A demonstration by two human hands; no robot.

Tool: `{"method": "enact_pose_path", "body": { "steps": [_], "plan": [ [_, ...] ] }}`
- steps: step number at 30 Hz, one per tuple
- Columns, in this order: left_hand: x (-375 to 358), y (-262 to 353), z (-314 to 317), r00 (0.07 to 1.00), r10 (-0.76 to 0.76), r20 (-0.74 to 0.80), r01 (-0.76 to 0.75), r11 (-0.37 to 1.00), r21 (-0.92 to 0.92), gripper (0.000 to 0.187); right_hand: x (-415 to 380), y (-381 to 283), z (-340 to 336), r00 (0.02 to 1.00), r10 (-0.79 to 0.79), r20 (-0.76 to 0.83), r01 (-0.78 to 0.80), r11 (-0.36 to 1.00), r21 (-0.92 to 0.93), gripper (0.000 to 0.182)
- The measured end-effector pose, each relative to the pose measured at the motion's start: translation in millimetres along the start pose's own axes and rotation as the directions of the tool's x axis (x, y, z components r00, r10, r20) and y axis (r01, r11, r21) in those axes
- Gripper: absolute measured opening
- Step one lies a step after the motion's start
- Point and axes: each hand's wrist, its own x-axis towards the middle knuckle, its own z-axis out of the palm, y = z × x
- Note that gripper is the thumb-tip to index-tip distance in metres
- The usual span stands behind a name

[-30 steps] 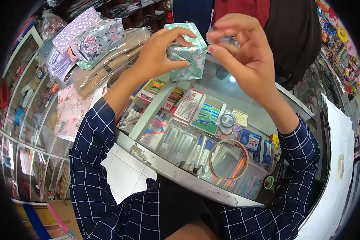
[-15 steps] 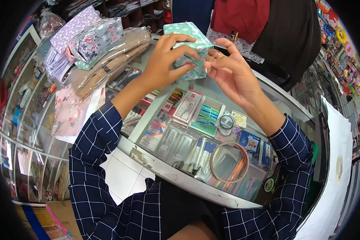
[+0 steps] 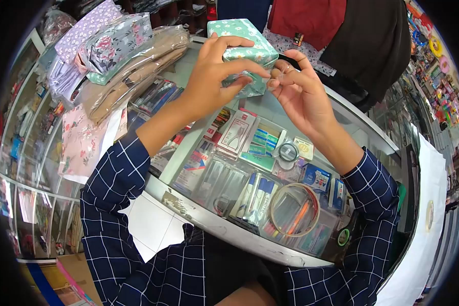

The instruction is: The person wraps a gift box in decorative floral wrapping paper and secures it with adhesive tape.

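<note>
A box wrapped in green daisy-print paper (image 3: 239, 33) stands on the glass counter at the top middle. My left hand (image 3: 217, 71) is against its near side, some fingers curled over the top edge and the thumb low by the front face. The left index finger stretches across to the fingertips of my right hand (image 3: 303, 89). That right hand is just right of the box, thumb and index pinched together on a small glinting bit that looks like clear tape (image 3: 277, 76). The box's left side is partly hidden behind my left hand.
Under the glass (image 3: 204, 204) lie pens, small boxes and other stationery. A tape roll (image 3: 288, 152) and a larger tan ring-shaped roll (image 3: 294, 210) are over them. Wrapped floral parcels (image 3: 115, 43) and plastic-bagged brown cloth (image 3: 137, 69) are at left. Dark garments (image 3: 367, 46) hang behind.
My left index finger has moved right to meet my right fingertips. The box appears slightly turned and higher in view. My right hand keeps its pinch.
</note>
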Motion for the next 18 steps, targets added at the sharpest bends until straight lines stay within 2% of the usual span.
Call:
{"method": "enact_pose_path", "body": {
  "steps": [4,7,13,18],
  "plan": [
    [1.3,0.9,-1.8,1.000,0.000,0.003,0.000,1.000,0.002,0.028,0.5,0.2,-2.7,1.000,0.010,-0.006,-0.010,1.000,0.009,0.047],
    [2.0,2.4,-0.8,0.998,-0.057,-0.003,0.057,0.997,-0.050,0.027,-0.1,0.7,-4.4,1.000,0.026,-0.002,-0.026,1.000,0.013,0.046],
    [0.6,1.7,-1.5,1.000,0.022,0.007,-0.022,1.000,0.004,0.023,-1.6,2.1,-1.7,0.999,0.032,-0.037,-0.030,0.998,0.056,0.045],
    [0.3,0.5,-3.5,0.999,0.022,0.036,-0.021,1.000,-0.005,0.019,-0.9,2.5,-2.8,0.999,0.018,-0.038,-0.018,1.000,0.024,0.045]
  ]
}}
